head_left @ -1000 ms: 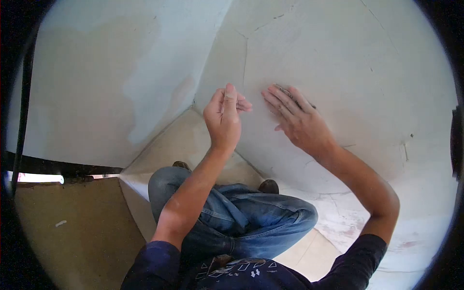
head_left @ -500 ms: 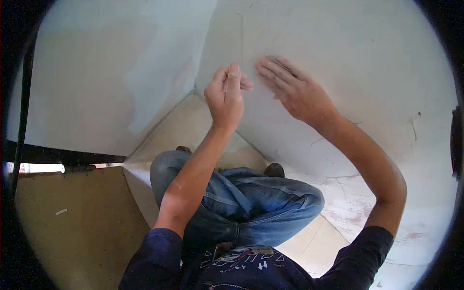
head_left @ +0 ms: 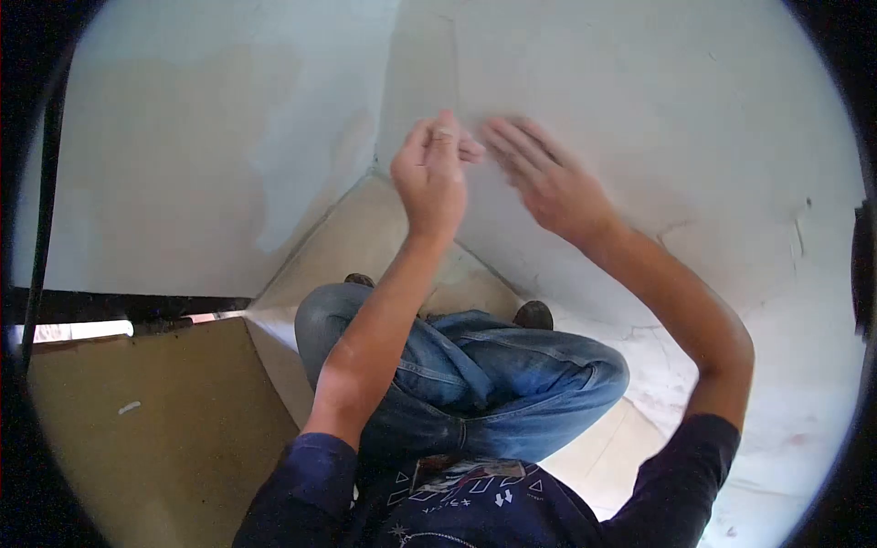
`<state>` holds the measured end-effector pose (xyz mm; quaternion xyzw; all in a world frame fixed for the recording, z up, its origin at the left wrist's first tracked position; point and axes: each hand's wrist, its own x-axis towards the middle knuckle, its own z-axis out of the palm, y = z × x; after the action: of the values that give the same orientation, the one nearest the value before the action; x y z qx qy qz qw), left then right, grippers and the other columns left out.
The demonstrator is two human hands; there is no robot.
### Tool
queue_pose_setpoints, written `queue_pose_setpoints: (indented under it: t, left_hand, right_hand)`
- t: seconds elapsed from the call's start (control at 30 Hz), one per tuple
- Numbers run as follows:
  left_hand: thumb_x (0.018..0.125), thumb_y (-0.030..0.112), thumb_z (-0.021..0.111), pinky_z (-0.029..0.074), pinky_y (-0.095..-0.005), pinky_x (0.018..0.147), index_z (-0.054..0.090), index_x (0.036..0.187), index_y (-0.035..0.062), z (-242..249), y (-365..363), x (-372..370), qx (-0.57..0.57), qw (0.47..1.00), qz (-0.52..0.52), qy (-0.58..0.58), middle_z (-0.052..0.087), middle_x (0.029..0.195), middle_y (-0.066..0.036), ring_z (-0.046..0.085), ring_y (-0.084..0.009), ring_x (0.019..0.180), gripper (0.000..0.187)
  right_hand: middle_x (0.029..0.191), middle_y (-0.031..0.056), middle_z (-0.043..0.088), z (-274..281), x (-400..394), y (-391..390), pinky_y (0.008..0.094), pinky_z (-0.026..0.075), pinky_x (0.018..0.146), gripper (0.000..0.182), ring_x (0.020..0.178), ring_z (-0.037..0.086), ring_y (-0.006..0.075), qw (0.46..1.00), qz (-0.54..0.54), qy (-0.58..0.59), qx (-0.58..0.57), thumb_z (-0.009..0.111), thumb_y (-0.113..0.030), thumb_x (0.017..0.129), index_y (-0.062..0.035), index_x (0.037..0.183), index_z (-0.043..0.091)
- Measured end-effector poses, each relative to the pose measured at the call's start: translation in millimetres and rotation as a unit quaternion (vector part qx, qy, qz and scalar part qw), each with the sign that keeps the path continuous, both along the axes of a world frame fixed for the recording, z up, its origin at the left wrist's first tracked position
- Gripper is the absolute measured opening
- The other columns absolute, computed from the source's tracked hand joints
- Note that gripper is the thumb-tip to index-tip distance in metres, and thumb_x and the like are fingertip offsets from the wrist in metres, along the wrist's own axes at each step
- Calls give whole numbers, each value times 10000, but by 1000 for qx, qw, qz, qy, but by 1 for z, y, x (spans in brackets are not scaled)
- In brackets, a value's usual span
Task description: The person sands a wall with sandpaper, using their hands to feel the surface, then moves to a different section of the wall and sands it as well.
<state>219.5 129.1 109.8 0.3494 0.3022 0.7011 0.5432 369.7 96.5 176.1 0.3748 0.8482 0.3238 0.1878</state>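
Observation:
My left hand [head_left: 434,178] is raised in front of the wall corner, with its fingers curled in and the thumb laid over them. Whatever it may hold is hidden inside the fingers. Just to its right, my right hand [head_left: 548,178] has its fingers stretched out together, palm toward the pale right-hand wall [head_left: 658,100]. Motion slightly blurs those fingers, and whether anything lies under the palm cannot be seen. The fingertips of the two hands are close but apart.
A bluish-white left wall [head_left: 183,164] with uneven patches meets the right wall at a corner. Below are beige floor tiles [head_left: 356,219] and my crossed legs in jeans [head_left: 539,393]. A brown board [head_left: 155,438] stands lower left; a dark cable [head_left: 47,201] runs along the left edge.
The right hand has shifted slightly down and left along the wall, its elbow drawing inward. The left hand keeps its curled pose. The view has tilted a little.

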Motion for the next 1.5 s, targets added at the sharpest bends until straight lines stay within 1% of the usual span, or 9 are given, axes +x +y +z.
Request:
queue_pose_setpoints:
  t: [0.17, 0.4, 0.63, 0.77, 0.97, 1.07, 1.3, 1.4, 1.5]
  left_hand:
    - [1019, 258, 516, 514, -294, 608, 586, 808, 0, 2, -1, -6, 12, 998, 34, 49, 631, 708, -81, 640, -162, 636, 340]
    - [1011, 278, 517, 505, -303, 611, 598, 823, -1, 4, 0, 4, -4, 999, 15, 52, 648, 700, -102, 644, -187, 623, 346]
    - [1009, 271, 548, 524, -284, 621, 586, 800, -13, 3, 3, -2, -19, 998, 14, 54, 631, 701, -82, 638, -160, 643, 355]
    - [1006, 270, 554, 521, -284, 615, 582, 788, -12, 2, 2, -7, -24, 997, 27, 74, 629, 702, -78, 635, -159, 641, 357]
    - [1005, 260, 553, 535, -303, 609, 581, 786, -19, 4, 1, -7, -1, 998, 25, 49, 628, 707, -87, 636, -162, 636, 355]
    - [1002, 246, 556, 543, -306, 609, 582, 788, -22, 6, 3, 1, 1, 999, 10, 35, 629, 710, -93, 639, -163, 636, 344]
    - [1001, 223, 559, 543, -297, 618, 587, 800, -26, 0, 3, -3, -10, 999, -11, 50, 636, 717, -96, 640, -160, 637, 321]
    - [1002, 221, 559, 538, -290, 632, 593, 818, -24, -2, 1, -7, 11, 996, -23, 85, 638, 723, -90, 636, -157, 645, 309]
    - [1009, 294, 529, 510, -302, 656, 623, 858, -8, -6, 4, -5, 14, 995, -23, 98, 675, 746, -114, 654, -176, 679, 351]
  right_hand:
    - [1556, 135, 338, -18, 6, 9, 389, 126, 1240, 642, 1460, 260, 256, 999, 52, 8, -4, 552, -297, 836, 35, 1381, 489]
    - [1561, 66, 345, 63, 71, -94, 381, 183, 1230, 618, 1458, 281, 194, 998, -39, -24, -31, 553, -230, 888, -36, 1457, 415]
    - [1560, 154, 328, -29, 39, -29, 377, 136, 1236, 661, 1470, 247, 249, 994, 25, 88, -58, 533, -251, 843, 89, 1401, 433]
    - [1551, 127, 354, -74, 7, -1, 383, 121, 1241, 706, 1461, 265, 217, 999, 10, -20, -40, 526, -278, 844, 63, 1446, 381]
    - [1569, 142, 318, -22, 68, -69, 406, 88, 1241, 608, 1480, 213, 265, 989, 33, -96, -107, 531, -299, 823, 56, 1316, 556]
    - [1582, 114, 297, -14, 76, -92, 384, 82, 1243, 663, 1481, 219, 212, 985, -21, -90, -143, 523, -244, 825, 50, 1414, 443]
    - [1567, 137, 324, -184, 47, -25, 373, 126, 1237, 428, 1477, 227, 254, 993, 40, 8, -113, 557, -214, 805, 27, 1130, 699]
    - [1559, 115, 346, -152, -9, -6, 274, 256, 1186, 476, 1448, 295, 225, 964, -32, -145, -221, 556, -134, 808, 27, 1251, 623]
    - [1571, 113, 326, -194, 42, -25, 340, 141, 1232, 470, 1464, 263, 238, 990, 14, 113, -82, 570, -192, 808, -2, 1231, 648]
